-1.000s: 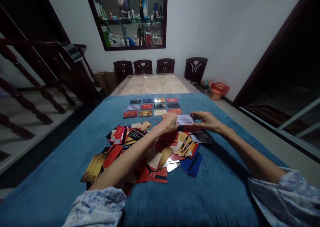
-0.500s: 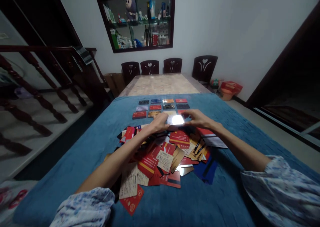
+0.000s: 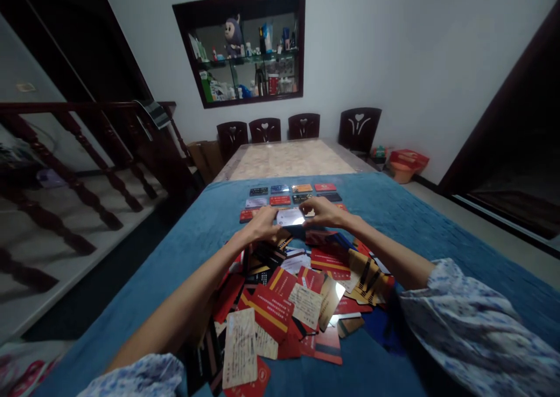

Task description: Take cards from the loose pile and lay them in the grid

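A pale, glossy card (image 3: pixel 290 216) is held between my two hands, just above the near side of the laid-out cards. My left hand (image 3: pixel 263 223) pinches its left end. My right hand (image 3: pixel 322 212) has its fingers closed at the right end. Behind it, cards lie in tidy rows, among them an orange card (image 3: pixel 301 188), a red card (image 3: pixel 280 200) and a lilac card (image 3: pixel 256 202); my hands hide part of the nearest row. Closer to me spreads a loose heap of overlapping cards, with a red card (image 3: pixel 273 312) and a cream card (image 3: pixel 240 350) on top.
A blue cloth (image 3: pixel 175 257) covers the near part of the table, and the stone tabletop (image 3: pixel 297 157) shows beyond it. Dark chairs (image 3: pixel 359 129) stand at the far end. A wooden railing (image 3: pixel 74 204) runs along the left; an orange bin (image 3: pixel 403 169) sits at the right.
Both hands have moved left with the card, which has lost most of its bright glare. The view has shifted, so the room and table sit lower in the picture.
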`<state>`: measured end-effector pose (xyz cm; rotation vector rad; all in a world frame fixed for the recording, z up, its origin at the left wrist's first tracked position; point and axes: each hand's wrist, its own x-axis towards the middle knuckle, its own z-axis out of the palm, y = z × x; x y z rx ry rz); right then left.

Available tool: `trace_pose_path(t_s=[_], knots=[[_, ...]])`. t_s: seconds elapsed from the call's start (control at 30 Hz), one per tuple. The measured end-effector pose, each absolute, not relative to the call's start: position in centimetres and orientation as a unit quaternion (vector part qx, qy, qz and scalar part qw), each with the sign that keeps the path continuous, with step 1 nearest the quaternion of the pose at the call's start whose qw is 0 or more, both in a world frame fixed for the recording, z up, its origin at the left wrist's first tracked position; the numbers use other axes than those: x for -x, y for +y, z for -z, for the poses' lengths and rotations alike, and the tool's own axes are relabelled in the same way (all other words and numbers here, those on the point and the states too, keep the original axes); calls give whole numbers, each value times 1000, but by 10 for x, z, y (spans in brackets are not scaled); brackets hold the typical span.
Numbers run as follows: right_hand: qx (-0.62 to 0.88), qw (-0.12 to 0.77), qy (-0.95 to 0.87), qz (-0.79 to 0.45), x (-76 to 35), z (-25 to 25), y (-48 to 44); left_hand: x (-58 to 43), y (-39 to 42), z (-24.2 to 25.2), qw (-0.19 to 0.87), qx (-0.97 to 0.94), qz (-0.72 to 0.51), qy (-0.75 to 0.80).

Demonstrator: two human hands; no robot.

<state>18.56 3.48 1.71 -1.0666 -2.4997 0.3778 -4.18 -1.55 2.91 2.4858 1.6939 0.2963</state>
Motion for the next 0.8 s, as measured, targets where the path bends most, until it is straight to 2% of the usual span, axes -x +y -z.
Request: trace_pose_path(t_s=[0.47, 0.8], knots=[[368, 150, -908, -136, -123, -23, 72, 88, 12, -39, 34, -789, -62, 611], [393, 95, -910, -86, -87, -32, 100, 110, 39, -42, 18, -761, -34, 648]])
